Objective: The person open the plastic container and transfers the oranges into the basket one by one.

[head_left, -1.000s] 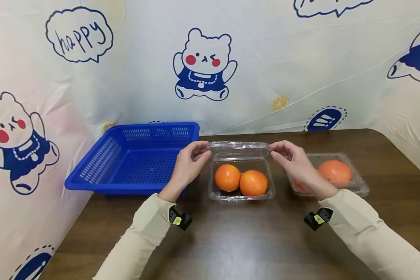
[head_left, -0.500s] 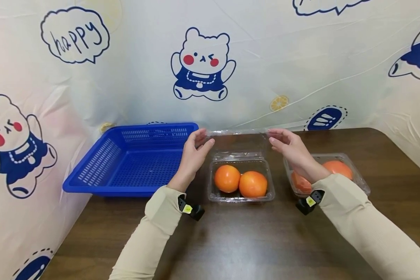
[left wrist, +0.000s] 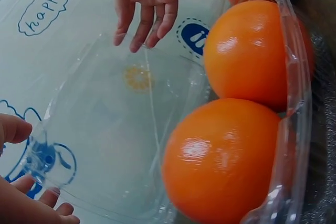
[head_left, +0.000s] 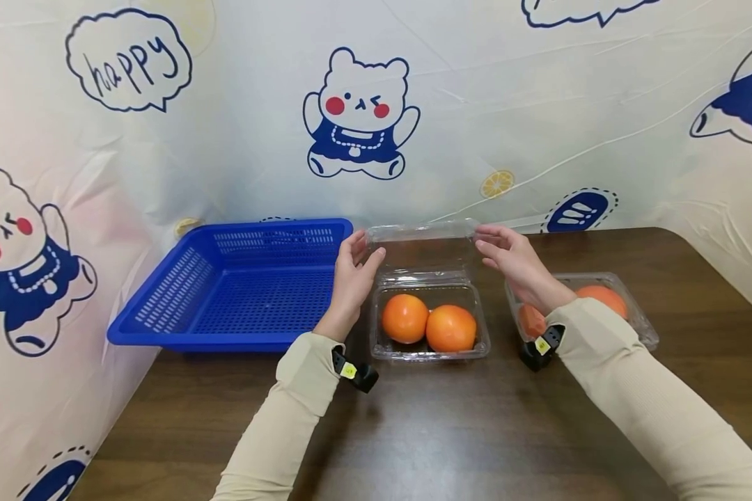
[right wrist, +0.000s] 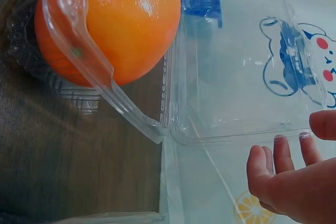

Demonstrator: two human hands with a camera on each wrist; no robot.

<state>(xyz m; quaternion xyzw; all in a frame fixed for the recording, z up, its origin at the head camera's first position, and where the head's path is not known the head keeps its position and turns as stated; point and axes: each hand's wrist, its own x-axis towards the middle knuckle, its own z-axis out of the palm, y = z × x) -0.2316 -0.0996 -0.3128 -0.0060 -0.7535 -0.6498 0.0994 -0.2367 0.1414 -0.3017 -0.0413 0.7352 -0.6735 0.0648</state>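
A clear plastic clamshell box [head_left: 429, 355] stands on the table with its lid [head_left: 423, 252] raised at the back. Two round, glossy orange fruits lie side by side inside, a left fruit [head_left: 404, 319] and a right fruit [head_left: 451, 328]. At the lid's left edge is my left hand [head_left: 352, 282], fingers loosely bent, thumb apart. My right hand [head_left: 519, 266] is at the opposite edge, its fingers extended towards the plastic. In the right wrist view, the right fingertips are very close to the lid [right wrist: 236, 72]; I cannot tell whether they touch it. Neither hand grips anything.
A blue perforated basket [head_left: 157, 334] stands to the left, near the back. A second clear box [head_left: 648, 337] with orange fruits sits to the right, closed and partly behind my right forearm. A printed cloth [head_left: 244, 104] hangs behind the brown table [head_left: 451, 431].
The lid has swung up and back from its lower, forward-leaning position. Both hands have moved with it away from the body, and their fingers have loosened from its edges.
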